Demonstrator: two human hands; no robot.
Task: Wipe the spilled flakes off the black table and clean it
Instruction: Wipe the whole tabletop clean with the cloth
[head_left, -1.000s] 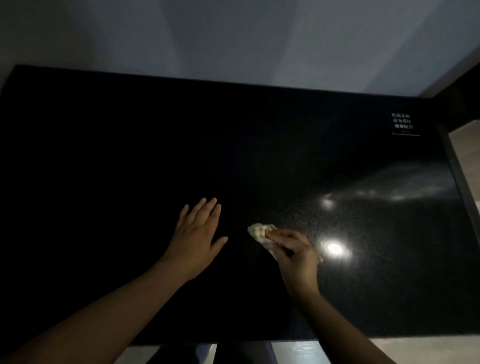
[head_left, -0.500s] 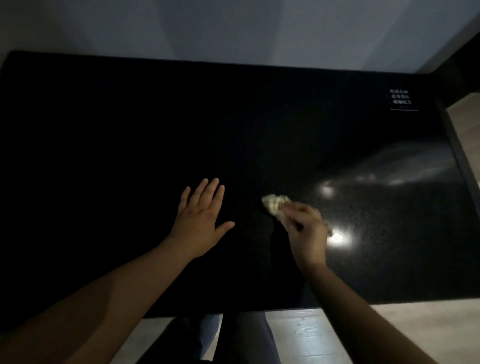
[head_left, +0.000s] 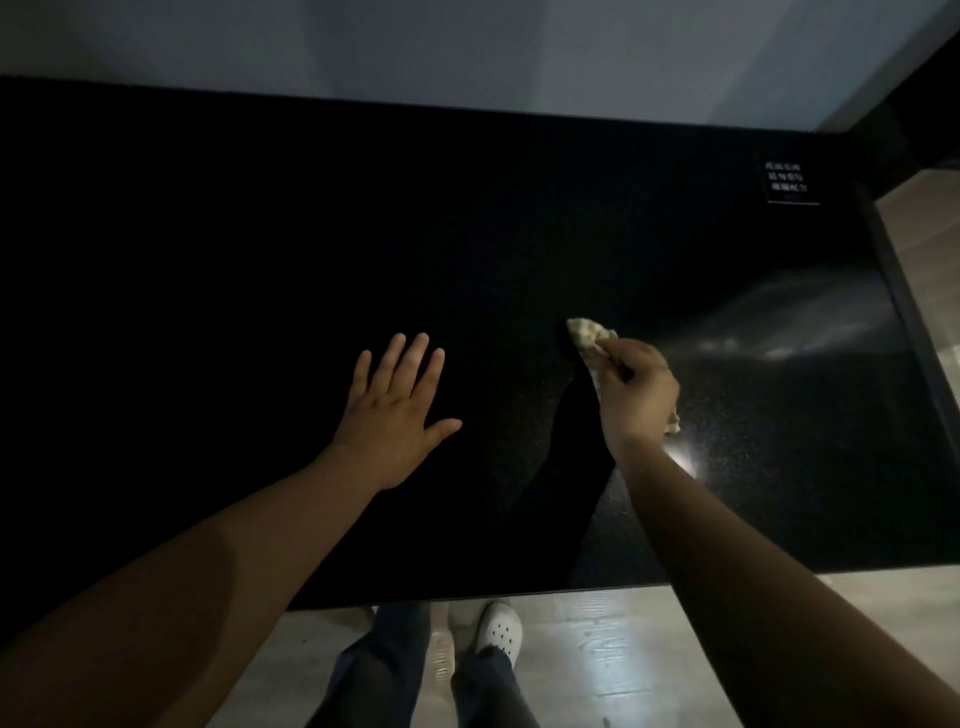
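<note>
Our right hand (head_left: 636, 384) has pushed the cloth (head_left: 587, 332) farther up the table (head_left: 208, 234) from its near edge, pinching it tight, one end poking ahead. Our left hand (head_left: 395, 415) lies flat, spread, on the table.

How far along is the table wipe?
Done: no flake piles show on the black table, mostly too dark to judge. In hand: right hand grips a crumpled cloth on the surface; left hand rests flat. Remaining: fine specks in the lit right part, possibly flakes.

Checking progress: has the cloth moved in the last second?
Yes. The cloth in the right hand has slid away from the near edge of the table, toward the white-lettered label at its far right corner.
</note>
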